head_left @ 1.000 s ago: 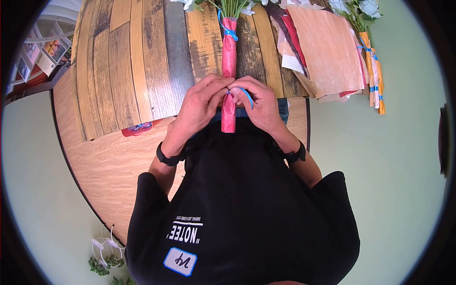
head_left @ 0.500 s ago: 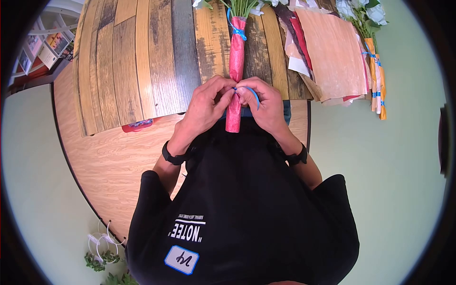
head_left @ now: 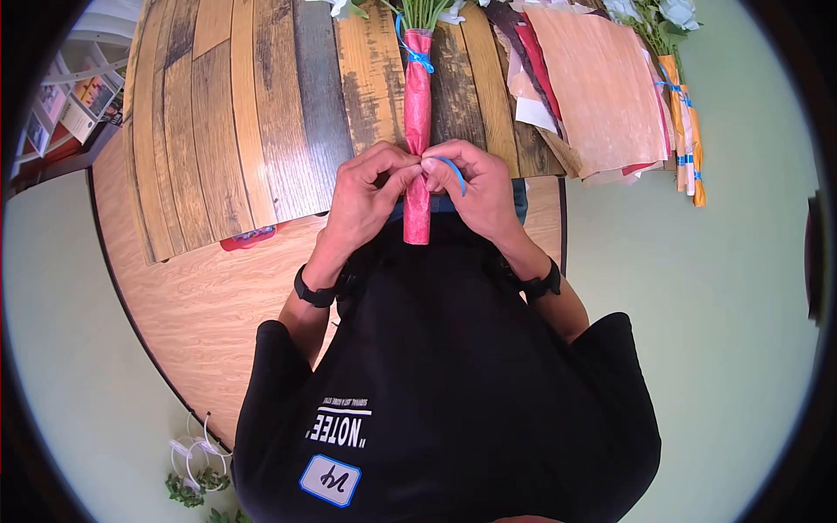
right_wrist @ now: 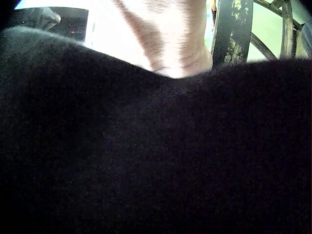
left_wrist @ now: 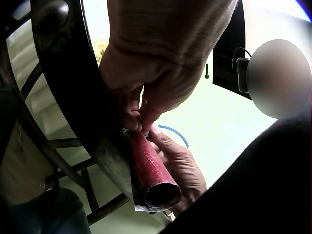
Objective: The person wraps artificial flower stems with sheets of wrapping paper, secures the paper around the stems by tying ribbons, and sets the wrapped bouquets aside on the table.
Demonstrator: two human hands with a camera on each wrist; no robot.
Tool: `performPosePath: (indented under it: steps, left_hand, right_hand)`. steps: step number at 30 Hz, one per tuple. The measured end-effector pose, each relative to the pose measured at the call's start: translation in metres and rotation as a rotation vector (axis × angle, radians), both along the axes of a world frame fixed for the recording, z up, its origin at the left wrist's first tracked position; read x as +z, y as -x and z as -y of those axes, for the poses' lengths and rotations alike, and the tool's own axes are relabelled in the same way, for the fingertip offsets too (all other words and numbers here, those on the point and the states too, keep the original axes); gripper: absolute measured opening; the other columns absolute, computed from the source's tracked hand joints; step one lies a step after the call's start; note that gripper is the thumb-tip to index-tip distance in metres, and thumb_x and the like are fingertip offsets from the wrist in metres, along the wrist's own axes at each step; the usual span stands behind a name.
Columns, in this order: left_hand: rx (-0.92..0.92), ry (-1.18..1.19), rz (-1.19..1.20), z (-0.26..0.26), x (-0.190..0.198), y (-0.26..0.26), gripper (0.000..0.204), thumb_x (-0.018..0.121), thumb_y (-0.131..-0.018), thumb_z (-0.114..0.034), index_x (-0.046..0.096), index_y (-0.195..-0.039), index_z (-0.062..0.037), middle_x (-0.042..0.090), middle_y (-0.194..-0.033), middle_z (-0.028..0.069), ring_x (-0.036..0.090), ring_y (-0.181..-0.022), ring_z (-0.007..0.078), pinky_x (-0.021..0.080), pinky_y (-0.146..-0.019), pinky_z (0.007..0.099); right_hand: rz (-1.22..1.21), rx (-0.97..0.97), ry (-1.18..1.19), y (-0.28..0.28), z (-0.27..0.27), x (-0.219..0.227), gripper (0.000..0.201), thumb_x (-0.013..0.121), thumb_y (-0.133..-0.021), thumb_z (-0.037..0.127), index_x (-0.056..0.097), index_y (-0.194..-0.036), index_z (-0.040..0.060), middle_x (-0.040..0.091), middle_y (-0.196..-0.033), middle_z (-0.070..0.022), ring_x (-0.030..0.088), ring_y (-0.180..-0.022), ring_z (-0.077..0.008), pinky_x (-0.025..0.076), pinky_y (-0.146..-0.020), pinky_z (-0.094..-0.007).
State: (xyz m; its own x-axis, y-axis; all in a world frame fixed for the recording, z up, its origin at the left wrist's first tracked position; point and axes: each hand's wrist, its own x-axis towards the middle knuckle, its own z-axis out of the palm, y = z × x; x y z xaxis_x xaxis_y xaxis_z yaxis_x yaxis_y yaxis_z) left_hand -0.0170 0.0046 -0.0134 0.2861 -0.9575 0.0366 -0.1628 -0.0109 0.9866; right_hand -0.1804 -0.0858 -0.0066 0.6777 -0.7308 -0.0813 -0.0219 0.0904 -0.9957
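Note:
A bouquet's stems (head_left: pixel 425 14) are wrapped in a red paper sleeve (head_left: pixel 418 105), its lower end jutting past the table edge toward the person. Blue ribbon is tied in a bow (head_left: pixel 422 59) near the sleeve's top. Lower down, both hands meet over the sleeve at a second blue ribbon (head_left: pixel 457 171). My left hand (head_left: pixel 368 193) pinches at it with thumb and forefinger. From the other side my right hand (head_left: pixel 478 187) pinches the ribbon, one end curving out over its fingers. The left wrist view shows the sleeve's open round end (left_wrist: pixel 163 195); fingertips hide the ribbon's crossing.
Wooden-plank table (head_left: pixel 235 113) lies beneath. To the right is a stack of wrapping paper (head_left: pixel 597 96), and beyond it several bouquets with orange and white wrapped stems (head_left: pixel 684 131). Dark shirt cloth (right_wrist: pixel 156 146) fills most of the right wrist view.
Both hands stay at the ribbon on the lower sleeve, their fingers shifting slightly. The whole head view swung a little and came back.

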Motion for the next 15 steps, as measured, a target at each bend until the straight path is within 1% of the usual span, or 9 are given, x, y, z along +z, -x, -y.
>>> performPosePath:
  steps: [2, 9, 12, 14, 15]
  left_hand:
    - [0.010, -0.013, -0.016, 0.0003, -0.0002, 0.0007, 0.007, 0.071, -0.091, -0.002, 0.069, -0.094, 0.0025, 0.068, -0.087, 0.0097, 0.066, -0.078, 0.0182, 0.053, -0.072, 0.0291]
    - [0.020, -0.028, 0.018, 0.0006, 0.0023, 0.0019, 0.004, 0.070, -0.091, -0.001, 0.069, -0.093, 0.0021, 0.068, -0.087, 0.0096, 0.066, -0.077, 0.0190, 0.052, -0.071, 0.0293]
    - [0.053, 0.003, 0.035, 0.0007, 0.0035, 0.0060, 0.004, 0.070, -0.091, -0.001, 0.068, -0.091, 0.0022, 0.067, -0.085, 0.0086, 0.064, -0.074, 0.0171, 0.051, -0.069, 0.0285]
    - [0.074, -0.037, 0.050, 0.0002, 0.0064, 0.0074, 0.005, 0.070, -0.091, -0.001, 0.067, -0.090, 0.0023, 0.066, -0.082, 0.0075, 0.062, -0.070, 0.0144, 0.050, -0.066, 0.0274]
    - [0.074, -0.037, 0.051, 0.0002, 0.0064, 0.0074, 0.005, 0.070, -0.091, -0.001, 0.067, -0.090, 0.0023, 0.066, -0.082, 0.0075, 0.062, -0.070, 0.0144, 0.050, -0.066, 0.0274]
  right_hand:
    - [-0.032, -0.002, -0.012, 0.0006, 0.0010, 0.0007, 0.015, 0.061, -0.102, 0.011, 0.067, -0.106, -0.0026, 0.065, -0.079, -0.0023, 0.061, -0.074, -0.0068, 0.052, -0.067, -0.0227]
    - [-0.017, -0.031, -0.065, -0.0017, 0.0011, 0.0011, 0.019, 0.059, -0.104, 0.014, 0.066, -0.107, -0.0034, 0.066, -0.078, -0.0023, 0.062, -0.074, -0.0067, 0.052, -0.067, -0.0225]
    - [-0.018, -0.034, -0.080, -0.0019, 0.0014, 0.0007, 0.018, 0.059, -0.103, 0.013, 0.066, -0.108, -0.0034, 0.066, -0.079, -0.0026, 0.062, -0.073, -0.0065, 0.053, -0.067, -0.0221]
    - [-0.029, -0.062, -0.119, -0.0033, 0.0011, 0.0021, 0.017, 0.061, -0.103, 0.013, 0.066, -0.107, -0.0030, 0.067, -0.080, -0.0032, 0.063, -0.072, -0.0063, 0.053, -0.066, -0.0219]
    - [-0.028, -0.062, -0.120, -0.0040, 0.0009, 0.0021, 0.017, 0.061, -0.103, 0.013, 0.066, -0.107, -0.0030, 0.067, -0.080, -0.0032, 0.063, -0.072, -0.0063, 0.053, -0.066, -0.0219]
